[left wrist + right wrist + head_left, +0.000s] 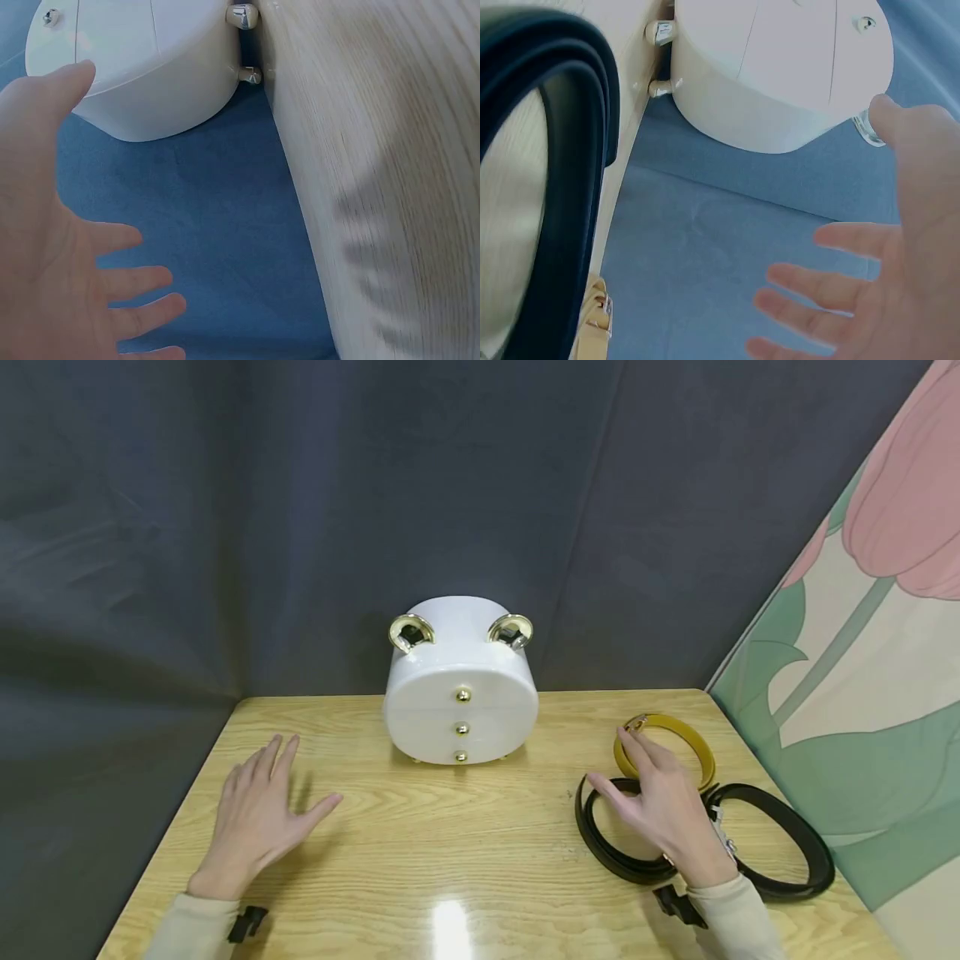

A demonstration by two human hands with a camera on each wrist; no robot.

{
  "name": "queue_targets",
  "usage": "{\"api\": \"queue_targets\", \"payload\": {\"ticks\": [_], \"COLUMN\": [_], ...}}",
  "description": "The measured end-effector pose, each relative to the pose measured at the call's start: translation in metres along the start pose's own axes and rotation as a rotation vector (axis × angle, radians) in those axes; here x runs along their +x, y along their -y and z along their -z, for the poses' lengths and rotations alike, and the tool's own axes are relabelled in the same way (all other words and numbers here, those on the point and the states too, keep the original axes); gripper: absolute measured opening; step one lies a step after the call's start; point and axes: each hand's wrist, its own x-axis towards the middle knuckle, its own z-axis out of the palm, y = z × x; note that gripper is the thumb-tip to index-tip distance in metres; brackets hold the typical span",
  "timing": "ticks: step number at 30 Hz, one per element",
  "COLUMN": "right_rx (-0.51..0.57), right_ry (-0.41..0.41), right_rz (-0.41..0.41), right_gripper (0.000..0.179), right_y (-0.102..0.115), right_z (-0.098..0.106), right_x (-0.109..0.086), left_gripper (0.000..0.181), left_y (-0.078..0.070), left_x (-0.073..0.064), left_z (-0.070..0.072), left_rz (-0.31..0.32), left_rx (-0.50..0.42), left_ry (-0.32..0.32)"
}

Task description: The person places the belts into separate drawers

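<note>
My left hand point(255, 822) hovers over the left part of the table, fingers spread and thumb out, holding nothing. Over the coiled belts on the right is my right hand point(663, 797), its fingers extended and nothing in its grasp. Beneath it lies a coiled black belt point(611, 852), partly hidden by the hand. A yellow belt point(701, 752) is rolled up just beyond the fingertips. Right of the wrist sits another black belt point(813, 852) with a silver buckle. The right wrist view shows the near black belt point(592, 97) in layered loops.
A white oval box point(461, 714) with gold knobs and two gold rings on top stands at the table's back middle. The wooden table point(420, 843) meets a dark curtain point(450, 485) behind. A tulip-patterned panel point(885, 693) borders the right side.
</note>
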Motion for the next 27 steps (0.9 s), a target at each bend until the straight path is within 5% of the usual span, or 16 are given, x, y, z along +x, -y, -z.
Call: {"api": "queue_targets", "payload": {"ticks": [14, 27], "right_rx": [0.141, 0.333], "right_ry": [-0.074, -0.018], "right_rz": [-0.019, -0.002], "right_gripper": [0.053, 0.042], "right_y": [0.011, 0.03], "right_z": [-0.01, -0.019], "right_x": [0.005, 0.02], "left_gripper": [0.095, 0.077], "left_y": [-0.007, -0.012], "left_x": [0.006, 0.011], "left_z": [-0.004, -0.01], "left_rz": [-0.002, -0.008], "left_rx": [-0.11, -0.228], "left_ry": [-0.035, -0.076]}}
